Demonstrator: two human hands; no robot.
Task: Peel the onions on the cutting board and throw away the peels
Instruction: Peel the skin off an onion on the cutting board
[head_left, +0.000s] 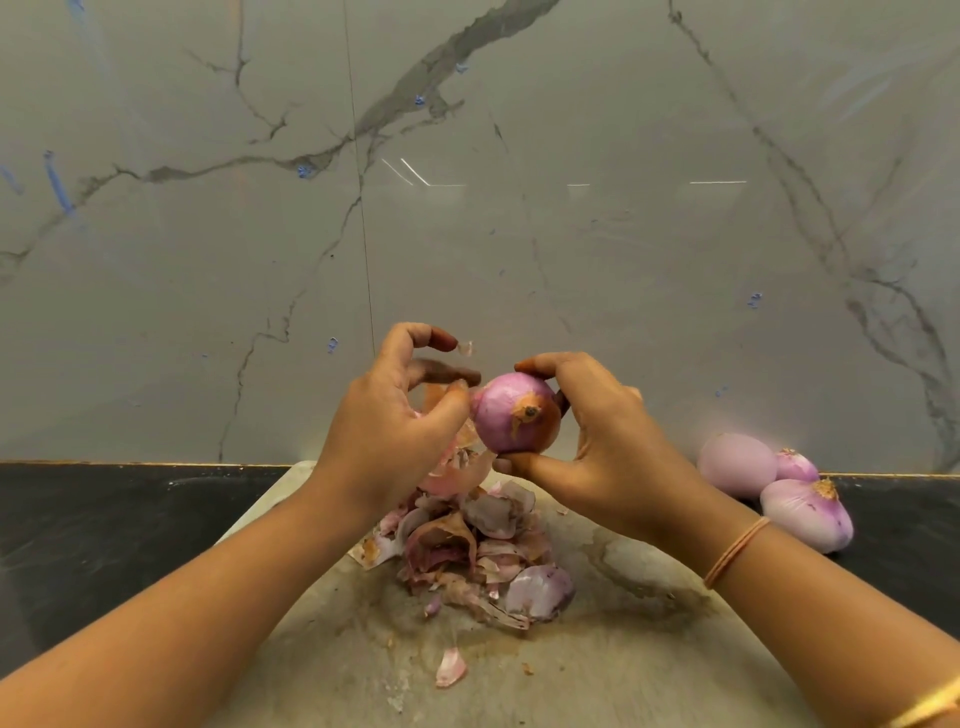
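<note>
- Right hand (597, 431) grips an onion (511, 415), raised above the board (649, 649).
- Left hand (384, 421) pinches its loose skin (457, 470).
- Peels (467, 545) heaped on the board below.
- Three peeled onions (805, 512) on the counter (104, 519), right.

**Clearance Findings: Board and Desk**

The peel pile (467, 551) blocks the centre of the cutting board (649, 649); one loose peel (450, 667) lies nearer. The left hand (395, 415), pinching a peel strip (434, 397), and the right hand (597, 441), gripping the onion (511, 415), fill the air above the pile. The board right of the pile is passable. Three peeled onions (808, 512) obstruct the desk (914, 514) at right. The wall (519, 234) closes the rear.
</note>
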